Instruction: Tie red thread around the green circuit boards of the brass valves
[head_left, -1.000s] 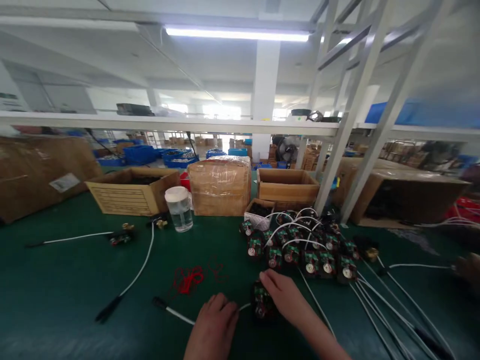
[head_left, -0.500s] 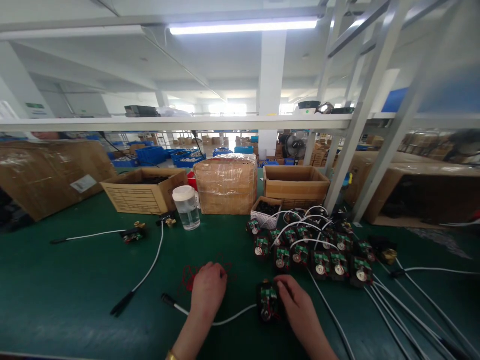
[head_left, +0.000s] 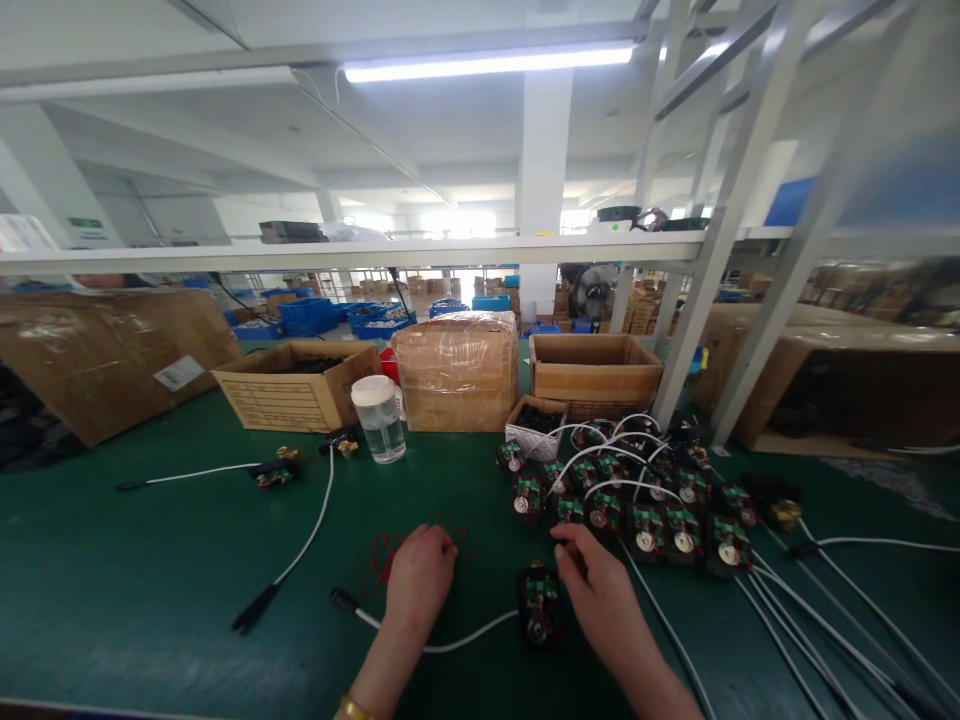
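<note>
My left hand (head_left: 421, 572) rests over a loose tangle of thin red wires (head_left: 384, 556) on the green table, its fingers curled together; whatever they hold is too small to make out. Just right of centre lies a black unit with a green circuit board (head_left: 540, 606), and a white cable (head_left: 476, 634) runs left from it, passing by my left wrist to a black plug (head_left: 343, 600). My right hand (head_left: 592, 580) hovers at the upper right of this unit, thumb and index finger apart, nothing visible between them.
Several similar units (head_left: 645, 530) with white cables crowd the right side. Behind them stand a small parts box (head_left: 535, 440) and an open carton (head_left: 596, 382). A water cup (head_left: 379, 420) and a taped carton (head_left: 457, 375) stand further left. Two cabled units lie at left.
My right hand has moved slightly up and away from the circuit-board unit. My left hand stays over the red wires. The view has shifted slightly.
</note>
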